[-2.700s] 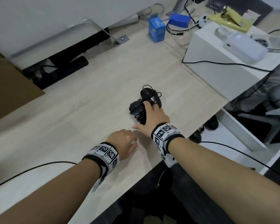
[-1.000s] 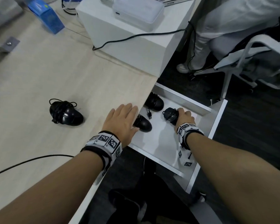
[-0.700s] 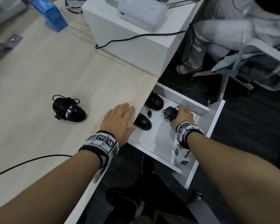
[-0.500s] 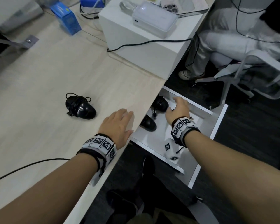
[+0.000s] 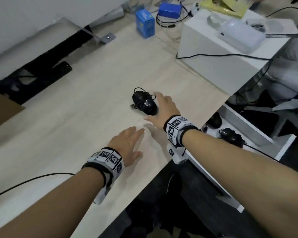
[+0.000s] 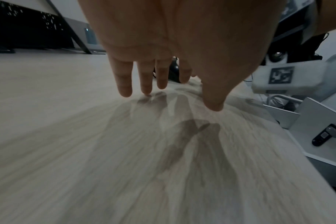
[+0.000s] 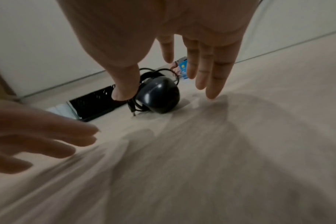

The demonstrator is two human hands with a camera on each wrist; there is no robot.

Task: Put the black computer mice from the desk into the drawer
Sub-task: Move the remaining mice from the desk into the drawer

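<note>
While one cord-wrapped mouse is lying on the desk, the right hand is hovering just beside it, fingers spread wide, holding nothing. Left hand is sitting flat and empty near the desk edge. Two mice are lying in the drawer.
</note>
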